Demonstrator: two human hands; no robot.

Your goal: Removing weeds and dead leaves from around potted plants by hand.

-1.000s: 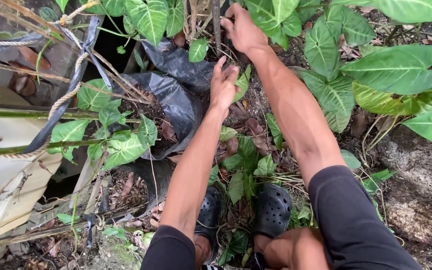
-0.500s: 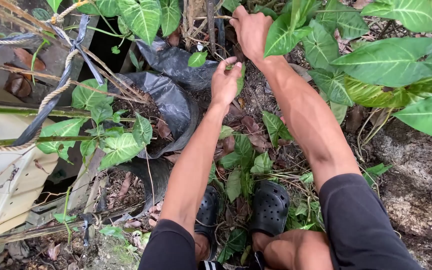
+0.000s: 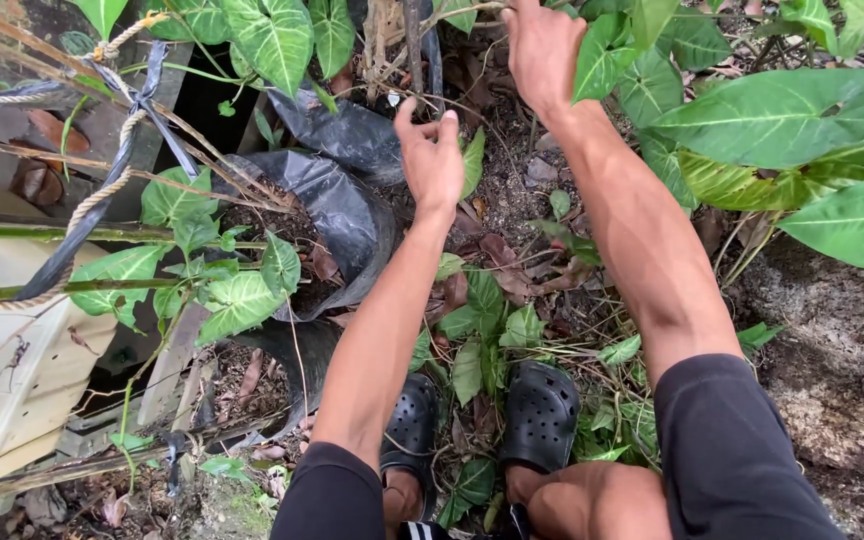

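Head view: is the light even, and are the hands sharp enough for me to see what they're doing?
Head view: soft, even daylight, no glare or hard shadows; only the gap behind the black plastic bag goes dark. The left hand is fairly sharp, fingers spread beside a leaf. The right hand is cut by the top edge, so its grip can't be judged. Slight wide-angle stretch at the borders.

The left hand (image 3: 433, 152) now sits higher, toward twelve o'clock, than a second ago; its fingers (image 3: 407, 113), pinched half a second back near a small green leaf (image 3: 472, 160), are spread and reach toward the black plastic bag (image 3: 347, 130) at eleven o'clock. The right hand (image 3: 542, 45) climbs too, its fingertips now cut by the top edge, among dry stems (image 3: 414, 40). A big leaf (image 3: 602, 55) that covered the right wrist half a second ago now hangs beside it at three o'clock.
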